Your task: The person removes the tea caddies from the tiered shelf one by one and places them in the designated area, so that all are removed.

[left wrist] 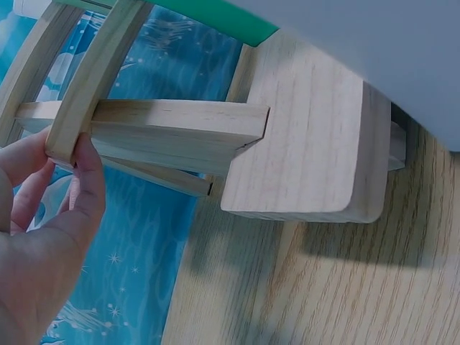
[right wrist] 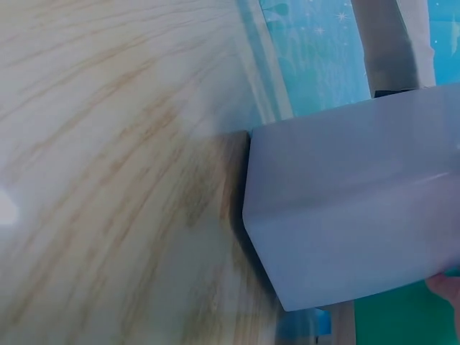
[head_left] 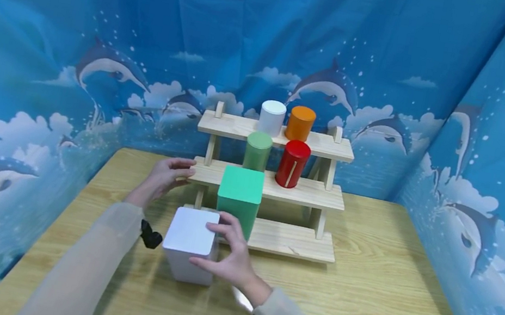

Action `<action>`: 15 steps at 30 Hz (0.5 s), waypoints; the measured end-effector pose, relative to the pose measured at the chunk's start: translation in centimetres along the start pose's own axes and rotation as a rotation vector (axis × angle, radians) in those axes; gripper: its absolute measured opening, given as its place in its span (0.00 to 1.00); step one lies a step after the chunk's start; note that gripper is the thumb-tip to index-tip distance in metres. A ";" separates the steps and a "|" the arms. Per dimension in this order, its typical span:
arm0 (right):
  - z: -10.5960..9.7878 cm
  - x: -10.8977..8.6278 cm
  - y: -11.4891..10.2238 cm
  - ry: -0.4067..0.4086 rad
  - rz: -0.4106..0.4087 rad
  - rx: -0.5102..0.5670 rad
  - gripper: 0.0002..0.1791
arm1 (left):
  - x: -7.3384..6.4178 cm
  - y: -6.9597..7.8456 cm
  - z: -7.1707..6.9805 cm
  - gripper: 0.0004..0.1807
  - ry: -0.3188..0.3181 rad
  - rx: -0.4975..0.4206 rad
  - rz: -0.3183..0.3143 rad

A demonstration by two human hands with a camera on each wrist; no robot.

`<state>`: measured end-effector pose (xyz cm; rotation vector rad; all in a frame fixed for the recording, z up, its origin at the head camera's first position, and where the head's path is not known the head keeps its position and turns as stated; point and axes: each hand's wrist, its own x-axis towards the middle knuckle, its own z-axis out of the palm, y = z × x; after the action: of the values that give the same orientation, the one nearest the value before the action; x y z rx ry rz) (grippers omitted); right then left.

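Note:
My left hand (head_left: 169, 174) pinches the left end of the middle board of a three-tier wooden shelf (head_left: 294, 239). In the left wrist view, thumb and fingers close round that board's end (left wrist: 68, 136). My right hand (head_left: 232, 253) holds a tall white box (head_left: 191, 230) at its right side, thumb at the near side and fingers at the far corner. In the right wrist view the box's base (right wrist: 266, 215) is at the tabletop. Just behind it, a green box (head_left: 241, 186) stands at the lowest tier, its lower part partly hidden.
A light green can (head_left: 258, 150) and a red can (head_left: 293, 164) stand on the middle tier. On the top tier are a white can (head_left: 271, 117) and an orange can (head_left: 300, 123). Blue dolphin-print curtains (head_left: 273, 28) enclose the wooden table (head_left: 375, 287) at the back and sides.

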<state>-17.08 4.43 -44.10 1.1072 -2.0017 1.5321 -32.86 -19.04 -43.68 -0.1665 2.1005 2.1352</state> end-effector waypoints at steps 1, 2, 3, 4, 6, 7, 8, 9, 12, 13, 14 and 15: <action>0.1 0.0 0.0 0.002 -0.001 0.001 0.36 | 0.0 0.0 0.0 0.25 -0.003 0.000 0.001; 0.2 0.0 0.1 0.003 -0.001 0.004 0.36 | -0.1 0.0 0.0 0.25 -0.006 0.000 0.000; 0.2 0.0 0.1 0.004 -0.002 0.004 0.36 | -0.1 0.1 0.0 0.25 -0.006 -0.003 0.000; 0.3 0.1 0.1 0.006 -0.004 0.004 0.36 | -0.2 0.1 0.0 0.25 -0.005 -0.001 0.002; 0.5 0.1 0.2 0.012 -0.012 0.003 0.36 | -0.2 0.1 0.0 0.25 -0.003 0.007 -0.002; 0.5 0.1 0.3 0.014 -0.015 0.003 0.36 | -0.2 0.1 0.1 0.24 0.002 0.011 -0.004; 0.6 0.1 0.3 0.014 -0.017 0.001 0.36 | -0.2 0.1 0.1 0.24 0.007 0.011 -0.007; 0.6 0.1 0.3 0.013 -0.017 -0.003 0.37 | -0.1 0.1 0.1 0.24 0.008 0.014 -0.006; 0.8 0.0 0.3 -0.001 -0.010 -0.008 0.37 | 0.0 0.1 0.2 0.24 0.015 0.009 -0.010; 0.8 0.0 0.3 -0.007 -0.006 -0.013 0.38 | 0.0 0.0 0.2 0.23 0.017 0.007 -0.011; 0.8 -0.1 0.3 -0.014 -0.004 -0.018 0.38 | 0.0 0.0 0.1 0.23 0.016 0.005 -0.011; 0.8 -0.1 0.3 -0.020 0.000 -0.019 0.39 | 0.0 0.0 0.1 0.23 0.013 0.005 -0.009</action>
<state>-17.11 3.73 -44.65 1.1193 -2.0253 1.5045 -32.86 -18.92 -43.72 -0.1894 2.1071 2.1297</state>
